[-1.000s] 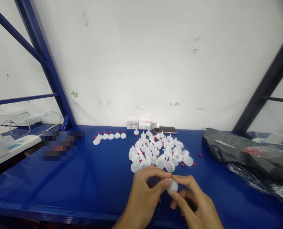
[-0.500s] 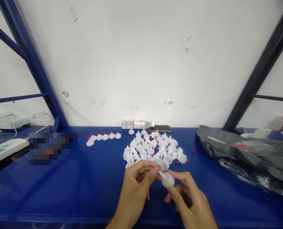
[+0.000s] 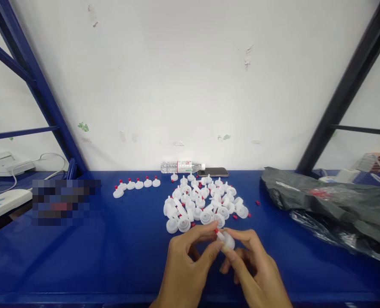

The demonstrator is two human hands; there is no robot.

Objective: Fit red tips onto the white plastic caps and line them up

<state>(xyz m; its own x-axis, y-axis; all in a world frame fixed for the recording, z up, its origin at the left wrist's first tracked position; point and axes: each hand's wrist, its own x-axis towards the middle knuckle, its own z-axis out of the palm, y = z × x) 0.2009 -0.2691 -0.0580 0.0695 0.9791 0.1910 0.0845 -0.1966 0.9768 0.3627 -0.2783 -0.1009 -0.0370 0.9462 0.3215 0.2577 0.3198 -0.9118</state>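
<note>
A white plastic nozzle cap (image 3: pixel 229 242), with a round base and a narrow spout, is pinched between the thumb and index finger of my right hand (image 3: pixel 257 265). It tilts so that the spout points up and left. On the spout's end sits a small red tip cap (image 3: pixel 216 231). My left hand (image 3: pixel 188 261) is curled around the spout end, its index finger by the red tip and its thumb against the spout near my right thumb. Just beyond both hands lies a pile of white nozzle caps (image 3: pixel 200 201), with small red tip caps (image 3: pixel 235 217) scattered among them.
Several red-tipped nozzle caps (image 3: pixel 139 184) stand in a row at the left. A clear water bottle (image 3: pixel 181 167) and a phone (image 3: pixel 213 172) lie by the wall. A dark grey plastic bag (image 3: pixel 331 205) covers the right side; a white power strip (image 3: pixel 7 204) is far left.
The red tip cap, hidden by my left fingers before, now shows on the spout. My left thumb and index finger have spread and shifted right toward the base. The view has turned slightly.
</note>
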